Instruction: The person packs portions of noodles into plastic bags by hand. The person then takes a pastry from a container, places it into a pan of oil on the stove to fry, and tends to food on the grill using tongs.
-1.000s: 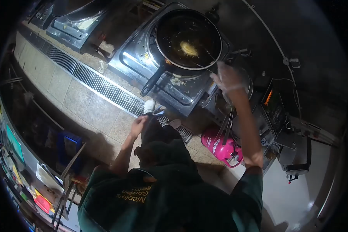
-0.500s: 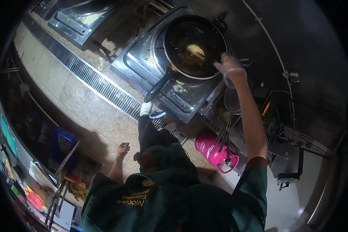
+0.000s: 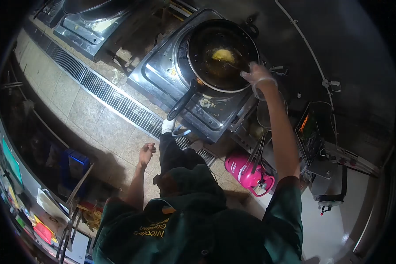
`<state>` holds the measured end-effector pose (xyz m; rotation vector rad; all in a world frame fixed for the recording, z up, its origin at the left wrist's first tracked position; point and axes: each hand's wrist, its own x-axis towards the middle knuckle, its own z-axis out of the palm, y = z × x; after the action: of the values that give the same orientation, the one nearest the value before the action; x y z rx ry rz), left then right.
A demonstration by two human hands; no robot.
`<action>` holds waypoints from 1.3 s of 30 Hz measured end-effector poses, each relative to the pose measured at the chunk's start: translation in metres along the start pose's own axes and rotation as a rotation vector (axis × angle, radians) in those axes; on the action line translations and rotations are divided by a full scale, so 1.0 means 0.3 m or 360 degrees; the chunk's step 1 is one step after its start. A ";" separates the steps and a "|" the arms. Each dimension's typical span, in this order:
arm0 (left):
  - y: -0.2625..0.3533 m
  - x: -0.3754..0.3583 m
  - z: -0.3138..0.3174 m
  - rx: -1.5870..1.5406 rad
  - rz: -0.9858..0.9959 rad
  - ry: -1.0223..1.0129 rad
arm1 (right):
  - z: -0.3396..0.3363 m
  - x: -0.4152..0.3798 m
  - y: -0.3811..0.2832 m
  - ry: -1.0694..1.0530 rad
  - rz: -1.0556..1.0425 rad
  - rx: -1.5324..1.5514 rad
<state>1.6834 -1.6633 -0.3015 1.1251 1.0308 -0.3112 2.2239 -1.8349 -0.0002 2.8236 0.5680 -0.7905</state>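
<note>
My right hand (image 3: 258,75), in a clear plastic glove, is at the right rim of a black frying pan (image 3: 202,72) with dark oil in it. The fingers are closed on a thin dark utensil (image 3: 236,67) that reaches over the oil; its kind is hard to make out. Near its end, a pale yellow, half-round piece of food (image 3: 223,55) sits in the oil. The pan's black handle (image 3: 182,101) points down and left, untouched. My left hand (image 3: 147,153) hangs low over the floor, loosely curled with fingers apart, holding nothing.
Under the pan stands a steel gas stove (image 3: 152,81) with food scraps on it. A pink gas cylinder (image 3: 246,174) is on the floor below right. A drain grate (image 3: 92,79) crosses the tiles. Another stove (image 3: 81,35) is at upper left. A blue crate (image 3: 75,165) stands left.
The food shows as a fuller, brighter half-round than before. My right hand has shifted slightly left and its fingers look more spread. My left hand has moved up and a little right.
</note>
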 end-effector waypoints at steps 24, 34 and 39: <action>0.013 0.098 -0.018 0.0229 0.0011 -0.0179 | 0.652 -1.106 0.409 0.0145 0.0338 0.4013; -0.079 -0.053 0.012 0.0543 0.0046 -0.0265 | 0.817 -1.327 0.534 0.0297 -0.0283 0.4435; -0.246 -0.231 0.011 0.0621 -0.0129 0.0030 | 0.967 -1.472 0.690 0.0328 -0.0446 0.4536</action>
<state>1.5989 -1.7178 -0.2894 1.4384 1.0608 -0.5857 1.8222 -2.2358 -0.0042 -0.4133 0.2787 0.3298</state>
